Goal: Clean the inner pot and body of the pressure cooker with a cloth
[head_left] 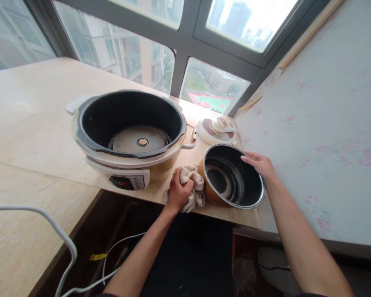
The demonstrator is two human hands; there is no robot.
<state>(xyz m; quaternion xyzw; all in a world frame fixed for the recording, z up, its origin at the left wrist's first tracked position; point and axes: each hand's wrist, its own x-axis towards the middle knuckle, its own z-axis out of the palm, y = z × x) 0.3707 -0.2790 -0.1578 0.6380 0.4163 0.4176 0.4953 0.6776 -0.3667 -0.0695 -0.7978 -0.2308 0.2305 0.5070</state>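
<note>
My left hand (179, 190) is closed around a crumpled whitish cloth (192, 181) at the counter's front edge, close to the outer wall of the inner pot. My right hand (260, 165) grips the right rim of this inner pot (231, 177), thumb over the edge and fingers behind it. The pot is dark inside with a pale patch on its bottom, and its outside is golden brown. It leans slightly toward me on the counter. To its left stands the electric pressure cooker body (132, 165), without a lid, its heating plate (140, 138) showing inside.
The cooker's lid (218, 128) lies behind the inner pot, by the patterned wall (315, 123). Windows (142, 57) rise behind the stone-look counter (34, 119). A pale cable (34, 209) loops at the lower left, with a yellow tag (98, 257) on a cord below.
</note>
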